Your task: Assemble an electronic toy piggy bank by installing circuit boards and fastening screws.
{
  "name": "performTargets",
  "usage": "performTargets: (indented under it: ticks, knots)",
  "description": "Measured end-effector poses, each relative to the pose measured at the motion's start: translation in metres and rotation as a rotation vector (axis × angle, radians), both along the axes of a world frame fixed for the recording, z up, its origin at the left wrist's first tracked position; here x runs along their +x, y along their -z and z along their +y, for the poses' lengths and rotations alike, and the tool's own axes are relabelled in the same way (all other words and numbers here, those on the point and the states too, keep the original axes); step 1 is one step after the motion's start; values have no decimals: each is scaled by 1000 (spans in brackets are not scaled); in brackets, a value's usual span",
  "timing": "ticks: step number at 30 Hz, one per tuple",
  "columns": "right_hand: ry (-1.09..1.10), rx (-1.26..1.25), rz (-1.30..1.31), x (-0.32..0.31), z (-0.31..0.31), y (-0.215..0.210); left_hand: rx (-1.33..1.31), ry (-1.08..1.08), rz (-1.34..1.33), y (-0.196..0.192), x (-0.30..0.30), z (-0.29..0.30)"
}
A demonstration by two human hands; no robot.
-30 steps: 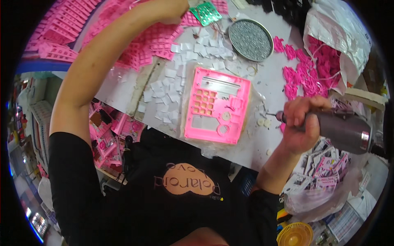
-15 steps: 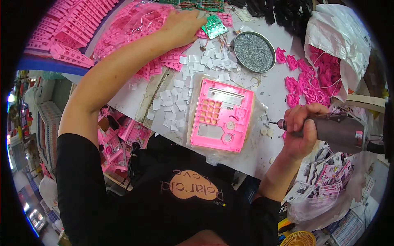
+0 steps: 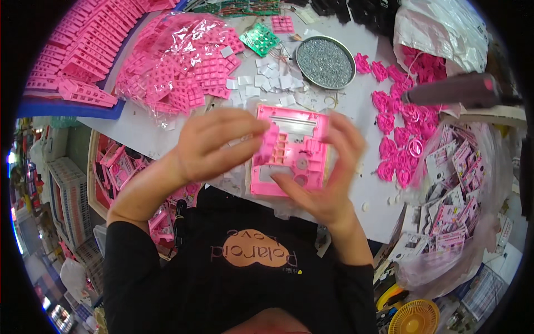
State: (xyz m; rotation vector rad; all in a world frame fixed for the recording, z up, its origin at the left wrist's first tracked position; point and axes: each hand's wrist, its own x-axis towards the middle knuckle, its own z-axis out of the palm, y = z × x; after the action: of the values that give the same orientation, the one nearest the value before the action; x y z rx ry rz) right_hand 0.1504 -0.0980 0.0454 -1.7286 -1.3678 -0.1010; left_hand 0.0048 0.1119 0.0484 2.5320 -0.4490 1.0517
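Note:
A pink plastic housing (image 3: 312,147) with a grid of square holes lies inside-up on a padded patch of the table in front of me. My left hand (image 3: 214,147) pinches a small pink keypad piece (image 3: 270,143) over the housing's left side, near the square holes. My right hand (image 3: 334,186) is spread over the housing's right side, thumb and fingers wide apart and partly blurred, with nothing seen in it. A dark power screwdriver (image 3: 453,92) hangs free at the right, smeared by motion.
A clear bag of pink keypads (image 3: 178,67) lies far left beside stacked pink parts (image 3: 94,39). Beyond the housing are white paper squares (image 3: 270,78), a green circuit board (image 3: 260,39) and a round tin of screws (image 3: 325,62). Pink coiled parts (image 3: 400,133) lie right, above a bag of printed cards (image 3: 450,217).
My left hand has come back from the far parts to the housing with a pink keypad piece. My right hand has let go of the screwdriver and moved left over the housing.

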Motion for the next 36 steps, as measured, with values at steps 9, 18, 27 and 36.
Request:
performTargets:
  ticks: [9,18,27,36]
  knots:
    - [-320,142,-3,5,13,51,-992,-15,102,41,-31,-49]
    - [-368,-222,332,8,6,10,-1322,-16,544,47,-48,-65]
    - [-316,-602,266,33,45,24,-949,-312,748,24,-47,-44]
    - [-304,-303,-277,20,28,28,-710,-454,599,-3,-39,12]
